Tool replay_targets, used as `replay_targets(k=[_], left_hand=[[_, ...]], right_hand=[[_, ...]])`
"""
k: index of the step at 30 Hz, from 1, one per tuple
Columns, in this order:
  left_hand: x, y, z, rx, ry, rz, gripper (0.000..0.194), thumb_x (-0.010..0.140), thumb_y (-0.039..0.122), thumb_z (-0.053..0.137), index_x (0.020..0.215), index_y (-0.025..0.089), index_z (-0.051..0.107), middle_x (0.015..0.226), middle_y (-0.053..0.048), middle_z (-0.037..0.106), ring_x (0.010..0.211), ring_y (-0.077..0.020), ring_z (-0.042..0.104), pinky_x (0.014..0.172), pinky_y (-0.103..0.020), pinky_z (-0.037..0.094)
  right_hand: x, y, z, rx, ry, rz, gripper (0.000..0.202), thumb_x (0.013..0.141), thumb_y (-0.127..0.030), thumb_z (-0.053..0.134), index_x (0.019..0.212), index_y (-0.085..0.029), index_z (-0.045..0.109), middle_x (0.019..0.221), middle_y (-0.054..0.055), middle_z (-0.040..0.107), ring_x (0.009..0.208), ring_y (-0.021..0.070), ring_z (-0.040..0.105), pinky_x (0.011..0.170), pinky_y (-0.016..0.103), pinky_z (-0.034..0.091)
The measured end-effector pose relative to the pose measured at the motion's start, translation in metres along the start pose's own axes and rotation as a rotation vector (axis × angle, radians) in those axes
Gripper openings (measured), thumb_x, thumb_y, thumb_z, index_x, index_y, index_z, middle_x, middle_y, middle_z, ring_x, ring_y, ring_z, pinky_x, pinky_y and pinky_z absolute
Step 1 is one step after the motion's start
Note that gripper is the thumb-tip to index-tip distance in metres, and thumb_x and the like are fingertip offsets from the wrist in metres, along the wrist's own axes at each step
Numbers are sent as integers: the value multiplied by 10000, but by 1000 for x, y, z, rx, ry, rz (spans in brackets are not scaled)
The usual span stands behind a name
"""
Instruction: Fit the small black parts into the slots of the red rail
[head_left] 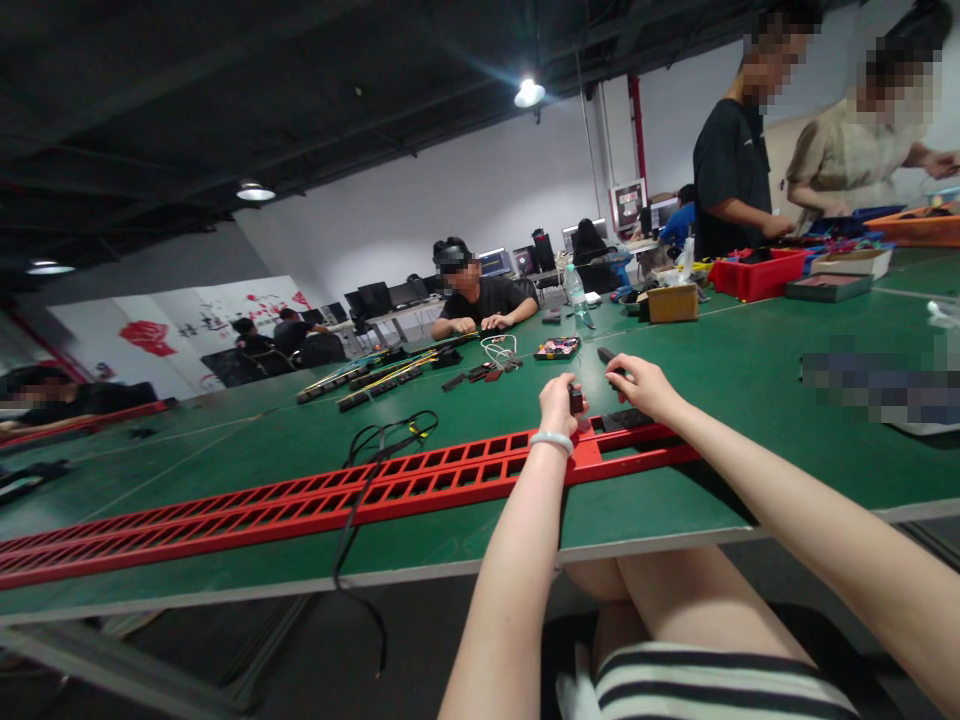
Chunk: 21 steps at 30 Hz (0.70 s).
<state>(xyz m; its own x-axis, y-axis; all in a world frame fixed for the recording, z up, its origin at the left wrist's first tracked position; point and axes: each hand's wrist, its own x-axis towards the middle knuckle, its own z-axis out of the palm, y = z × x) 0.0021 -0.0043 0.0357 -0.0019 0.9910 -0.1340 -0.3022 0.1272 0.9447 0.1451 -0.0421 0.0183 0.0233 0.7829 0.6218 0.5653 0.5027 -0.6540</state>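
Note:
My left hand (pixel 557 405), with a pale bracelet (pixel 551 440) at the wrist, is closed around a small black block-like part (pixel 576 400). To its right, my right hand (pixel 641 388) pinches a small dark piece (pixel 606 355) between thumb and fingertips; its exact kind is too small to make out. Both hands are over the right end of a long red slotted frame (pixel 450 468) lying along the table's near edge. A black strip-like part (pixel 621 420) lies in the frame's open end, partly covered by my right hand. The two held pieces are apart.
A black cable (pixel 364 500) drapes across the frame and hangs over the edge of the green table (pixel 450 535). Farther back lie dark strips with yellow wires (pixel 390 383), a white cable (pixel 501 350), a bottle (pixel 576 292) and a red bin (pixel 757 275). Several people work around.

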Motion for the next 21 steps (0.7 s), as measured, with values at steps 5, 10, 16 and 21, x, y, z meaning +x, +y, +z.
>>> replay_targets(k=[5, 10, 16, 21], left_hand=[[1, 0, -3, -25, 2, -11, 181, 621, 261, 583, 717, 150, 477, 573, -1, 504, 401, -71, 449, 416, -203, 363], [1, -1, -3, -26, 16, 0, 179, 613, 263, 591, 709, 153, 488, 576, 4, 502, 410, -76, 461, 424, -211, 370], [0, -2, -4, -19, 7, 9, 188, 599, 269, 596, 702, 154, 488, 563, 8, 500, 419, -74, 459, 425, -203, 368], [-1, -2, -6, 7, -1, 40, 175, 606, 268, 580, 703, 157, 486, 581, 4, 505, 413, -75, 457, 420, -211, 373]], right_hand=[[-3, -7, -6, -36, -189, -20, 227, 682, -256, 572, 887, -163, 601, 892, 68, 580, 645, 127, 549, 627, 273, 453], [-18, -27, -16, 123, -473, -16, 350, 667, -272, 593, 1001, -176, 546, 891, 33, 614, 733, 140, 558, 680, 278, 442], [-32, -34, -21, 51, -454, -14, 399, 559, -314, 678, 900, -160, 540, 819, 26, 597, 686, 136, 533, 599, 254, 418], [-33, -29, -21, -36, -455, -25, 444, 505, -367, 699, 873, -147, 583, 770, 21, 554, 636, 124, 498, 556, 240, 392]])
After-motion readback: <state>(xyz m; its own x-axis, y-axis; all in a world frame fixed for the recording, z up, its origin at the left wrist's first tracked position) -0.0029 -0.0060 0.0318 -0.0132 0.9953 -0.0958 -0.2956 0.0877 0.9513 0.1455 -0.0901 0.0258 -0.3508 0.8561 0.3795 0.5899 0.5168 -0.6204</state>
